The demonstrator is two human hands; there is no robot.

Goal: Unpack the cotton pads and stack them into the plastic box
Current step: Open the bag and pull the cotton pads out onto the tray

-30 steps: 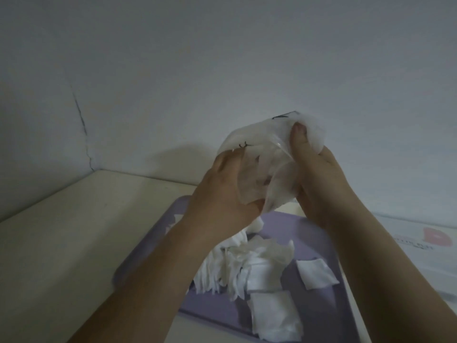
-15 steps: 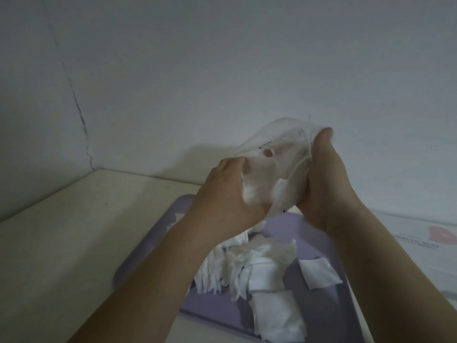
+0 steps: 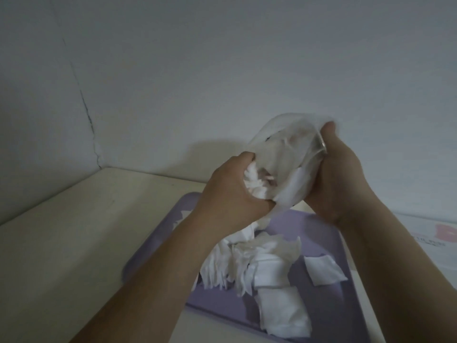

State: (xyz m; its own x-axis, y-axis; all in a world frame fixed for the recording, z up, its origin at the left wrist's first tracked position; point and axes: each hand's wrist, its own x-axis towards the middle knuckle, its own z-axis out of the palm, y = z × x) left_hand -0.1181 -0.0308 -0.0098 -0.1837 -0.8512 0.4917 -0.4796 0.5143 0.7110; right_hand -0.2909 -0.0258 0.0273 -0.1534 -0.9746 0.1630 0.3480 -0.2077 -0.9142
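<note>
Both my hands hold a translucent plastic bag [image 3: 286,149] up above the tray. My right hand [image 3: 338,174] grips the bag from its right side, thumb over the top edge. My left hand [image 3: 230,194] curls around a bunch of white cotton pads [image 3: 254,184] at the bag's mouth. Below, a loose heap of white cotton pads [image 3: 252,263] lies on a purple tray [image 3: 321,305], with one single pad [image 3: 324,269] apart at the right and a small stack [image 3: 284,315] at the near edge. No plastic box is in sight.
The tray sits on a cream tabletop [image 3: 74,231] set in a corner of white walls; the left wall has a crack. A white sheet with a pink mark [image 3: 442,233] lies at the right edge.
Both hands have drifted slightly right with the bag. My left hand has drawn more pads out of the bag's mouth. The bag has turned and looks more crumpled.
</note>
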